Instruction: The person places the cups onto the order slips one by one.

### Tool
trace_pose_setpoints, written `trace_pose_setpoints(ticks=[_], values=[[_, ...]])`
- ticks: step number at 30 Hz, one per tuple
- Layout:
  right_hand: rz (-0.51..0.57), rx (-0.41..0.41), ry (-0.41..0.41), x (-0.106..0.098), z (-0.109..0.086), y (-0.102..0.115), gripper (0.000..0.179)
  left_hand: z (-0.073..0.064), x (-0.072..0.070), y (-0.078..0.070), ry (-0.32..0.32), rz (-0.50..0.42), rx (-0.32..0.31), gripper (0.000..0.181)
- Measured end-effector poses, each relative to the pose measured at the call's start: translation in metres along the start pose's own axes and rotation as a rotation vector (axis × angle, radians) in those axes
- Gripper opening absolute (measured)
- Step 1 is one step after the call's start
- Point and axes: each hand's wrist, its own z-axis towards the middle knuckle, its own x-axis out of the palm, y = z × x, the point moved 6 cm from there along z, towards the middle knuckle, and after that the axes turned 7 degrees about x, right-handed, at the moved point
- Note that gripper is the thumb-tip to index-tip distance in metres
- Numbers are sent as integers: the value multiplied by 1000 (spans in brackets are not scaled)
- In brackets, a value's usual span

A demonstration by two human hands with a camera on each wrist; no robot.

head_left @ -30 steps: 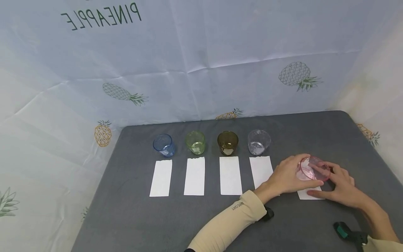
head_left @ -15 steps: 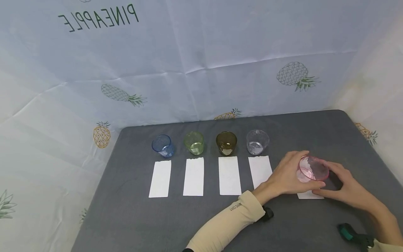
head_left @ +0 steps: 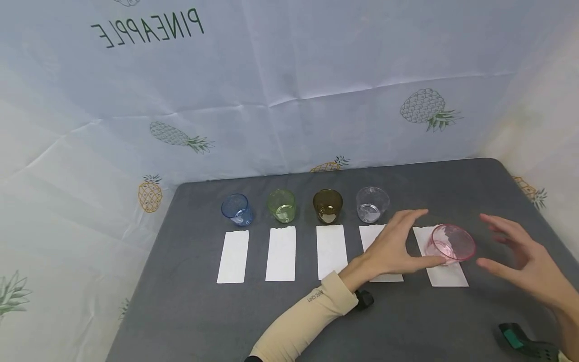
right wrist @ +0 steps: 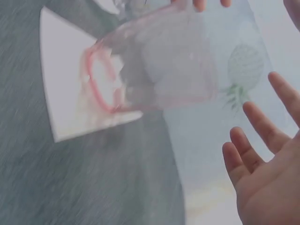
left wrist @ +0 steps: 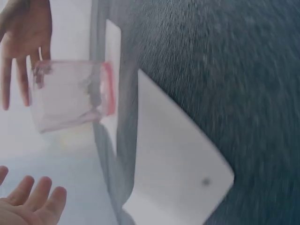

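Note:
A pink glass (head_left: 452,243) stands upright on the rightmost white paper strip (head_left: 448,276). Left of it is my left hand (head_left: 395,246), fingers spread, its thumb tip overlapping the glass's near left edge in the head view. My right hand (head_left: 526,256) is held apart from the glass on its right, thumb and fingers spread with nothing between them. In the left wrist view the pink glass (left wrist: 70,96) shows clear of the left fingers (left wrist: 40,197). The right wrist view has the glass (right wrist: 154,65) away from the right hand (right wrist: 269,164).
Blue (head_left: 237,209), green (head_left: 281,206), brown (head_left: 327,206) and clear (head_left: 372,205) glasses line the back of the grey table (head_left: 181,311). White paper strips, such as the leftmost one (head_left: 232,257), lie in front of them. A pineapple-print curtain (head_left: 280,60) hangs behind.
Both hands have let go of the pink glass and moved apart, the left hand leftward and the right hand rightward. The glass stays on its paper strip.

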Motion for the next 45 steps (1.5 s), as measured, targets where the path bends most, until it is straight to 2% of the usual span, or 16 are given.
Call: trace_pose_setpoints(ticks=[3,7,12,14,16,21,24,29,33,37,41,45], values=[[130,-99,-8,1,6,13,92,-3,-11,1,-18,-26,10,91],[364,-236,-4,4,14,31,78,-6,-28,4,-43,-65,15,90],[458,-321,35,13,24,54,77,-8,-47,11,-74,-107,8,90],[453,-329,57,18,27,61,79,-7,-55,13,-88,-118,13,91],[396,-308,63,22,29,67,81,-7,-62,16,-99,-117,20,92],[133,-222,31,34,33,73,95,-4,-73,23,-114,-93,36,96],[33,-209,12,41,36,75,100,-3,-79,27,-134,-90,31,97],[19,-169,45,56,41,79,97,0,-88,36,-147,-79,14,98],[-9,-100,82,67,44,79,94,2,-92,43,-139,-75,-3,99],[-41,-97,93,77,46,80,92,3,-94,49,-115,-76,-5,99],[-48,-120,109,91,45,80,92,6,-96,53,-85,-30,20,96],[-92,-107,122,107,42,75,90,8,-97,57,-49,33,38,95]])
